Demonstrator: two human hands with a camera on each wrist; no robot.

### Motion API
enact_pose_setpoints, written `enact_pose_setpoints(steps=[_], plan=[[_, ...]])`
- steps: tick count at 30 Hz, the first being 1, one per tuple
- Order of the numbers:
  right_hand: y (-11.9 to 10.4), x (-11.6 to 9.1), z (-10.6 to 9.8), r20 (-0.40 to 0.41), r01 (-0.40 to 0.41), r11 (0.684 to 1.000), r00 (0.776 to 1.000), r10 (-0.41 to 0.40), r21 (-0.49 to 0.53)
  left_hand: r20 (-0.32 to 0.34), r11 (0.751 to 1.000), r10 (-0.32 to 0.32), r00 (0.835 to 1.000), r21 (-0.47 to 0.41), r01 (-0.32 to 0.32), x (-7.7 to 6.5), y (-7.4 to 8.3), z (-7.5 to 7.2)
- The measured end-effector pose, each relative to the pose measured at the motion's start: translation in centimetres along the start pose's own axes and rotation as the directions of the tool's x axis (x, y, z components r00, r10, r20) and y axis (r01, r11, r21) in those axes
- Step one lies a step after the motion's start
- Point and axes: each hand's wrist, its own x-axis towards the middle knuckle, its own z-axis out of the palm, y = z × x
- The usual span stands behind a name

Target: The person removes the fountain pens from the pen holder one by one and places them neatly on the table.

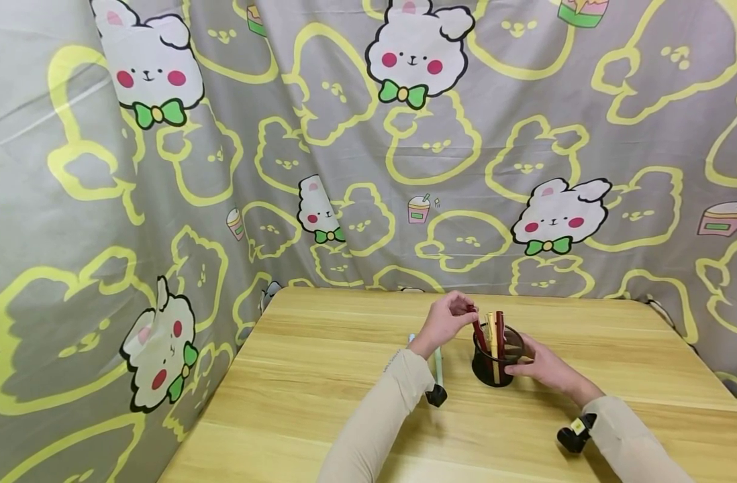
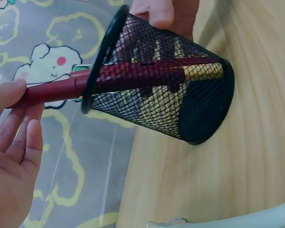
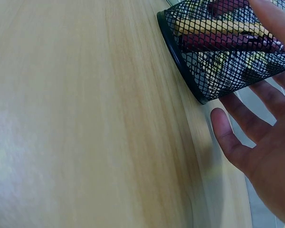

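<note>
A black mesh pen cup (image 1: pixel 483 370) stands on the wooden table, holding several pens. My left hand (image 1: pixel 447 320) pinches the top of a dark red pen (image 2: pixel 52 93) between thumb and fingers; its lower part is inside the cup, seen through the mesh. Beside it in the cup are a yellow pen (image 1: pixel 494 343) and another dark red pen (image 1: pixel 500 323). From the right, my right hand (image 1: pixel 544 365) holds the cup, with the thumb on the near side and fingers round the far side, as the right wrist view (image 3: pixel 270 142) also shows.
A pale green pen (image 1: pixel 439 367) lies on the table (image 1: pixel 302 376) left of the cup, partly behind the left forearm. Close by, a light blue tip (image 1: pixel 411 337) shows past the left wrist. A patterned curtain (image 1: pixel 356 154) hangs behind the table and along its left side.
</note>
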Motion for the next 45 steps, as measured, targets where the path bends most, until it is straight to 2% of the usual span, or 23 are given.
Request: enact_pose_setpoints(steps=[8, 14, 25, 38, 45], plan=[[-0.2, 0.0, 0.0, -0.003, 0.0, 1.0, 1.0, 0.0, 0.008, -0.017, 1.0, 0.02, 1.0, -0.008, -0.02, 0.5, 1.0, -0.9], [-0.3, -0.1, 0.1, -0.011, 0.003, 1.0, 1.0, -0.003, 0.011, -0.035, 0.997, 0.049, 0.998, -0.053, -0.051, 1.0, 1.8, -1.9], [0.1, -0.2, 0.0, -0.007, -0.012, 1.0, 1.0, 0.012, 0.003, -0.117, 0.986, 0.05, 0.992, -0.15, -0.067, 1.4, 2.6, -3.8], [-0.4, -0.4, 0.0, -0.017, -0.027, 0.999, 1.0, 0.026, -0.046, -0.195, 0.987, 0.035, 0.98, -0.145, -0.065, 1.1, 2.2, -7.2], [-0.3, -0.3, 0.0, -0.021, -0.008, 0.998, 1.0, 0.007, -0.056, -0.16, 0.992, 0.001, 0.987, -0.124, -0.021, 0.1, 1.5, -9.5]])
